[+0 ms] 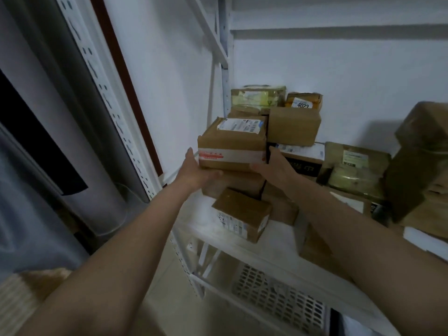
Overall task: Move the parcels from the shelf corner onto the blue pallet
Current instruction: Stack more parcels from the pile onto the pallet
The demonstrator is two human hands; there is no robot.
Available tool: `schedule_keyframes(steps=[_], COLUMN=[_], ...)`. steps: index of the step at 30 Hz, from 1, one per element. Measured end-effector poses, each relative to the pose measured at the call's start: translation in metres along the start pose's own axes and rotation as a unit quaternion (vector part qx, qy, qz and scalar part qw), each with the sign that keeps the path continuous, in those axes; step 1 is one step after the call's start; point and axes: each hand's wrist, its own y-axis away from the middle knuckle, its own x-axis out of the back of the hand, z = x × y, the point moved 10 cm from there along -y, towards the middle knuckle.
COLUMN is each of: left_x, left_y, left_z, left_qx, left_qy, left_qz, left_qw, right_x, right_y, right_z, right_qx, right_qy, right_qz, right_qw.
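A brown cardboard parcel (231, 144) with a white label on top and a red-printed tape band sits at the front of the stack in the shelf corner. My left hand (196, 169) grips its lower left corner from beneath. My right hand (274, 166) clasps its right side. Behind it stand more parcels: a plain brown box (293, 126), a yellowish wrapped one (258, 97) and a small one marked 4023 (304, 100). Below lies a small brown box (242, 214) on the white shelf board (201, 219). The blue pallet is not in view.
More wrapped parcels (356, 168) and a tall brown package (419, 161) crowd the shelf to the right. A white perforated upright (109, 98) and a grey curtain (36, 117) stand at left. A white slotted crate (278, 297) sits on the lower level.
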Motion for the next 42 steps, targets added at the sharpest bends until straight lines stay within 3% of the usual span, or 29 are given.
schedule_keyframes(steps=[5,10,14,19,23,31,34,42], left_x=[-0.005,-0.005,0.009,0.036,0.038,-0.002,-0.035,-0.161], left_y=[-0.037,-0.05,-0.04,-0.006,0.021,0.094,0.133,0.252], left_z=[0.002,-0.009,-0.011,-0.005,0.02,0.093,0.121,0.186], left_qx=[-0.006,-0.002,-0.019,-0.067,-0.121,-0.207,-0.232,-0.239], left_qy=[0.141,0.18,0.193,0.225,0.221,0.198,0.251,0.251], left_qz=[-0.036,-0.068,-0.008,0.148,0.185,0.149,0.104,-0.06], left_qw=[0.989,0.981,0.981,0.961,0.95,0.946,0.934,0.936], right_x=[0.002,-0.011,-0.017,-0.021,-0.001,0.082,0.12,0.23], right_y=[-0.008,-0.008,-0.001,0.017,0.047,0.143,0.192,0.348], right_z=[-0.011,-0.014,-0.026,-0.053,-0.064,-0.067,-0.06,0.004], right_qx=[-0.004,-0.041,-0.025,0.031,0.054,0.078,0.084,0.039], right_qy=[-0.048,-0.139,-0.175,-0.2,-0.189,-0.161,-0.156,-0.141], right_qz=[0.034,0.025,0.045,0.057,0.116,0.239,0.284,0.405], right_qw=[0.998,0.989,0.983,0.978,0.974,0.954,0.942,0.903])
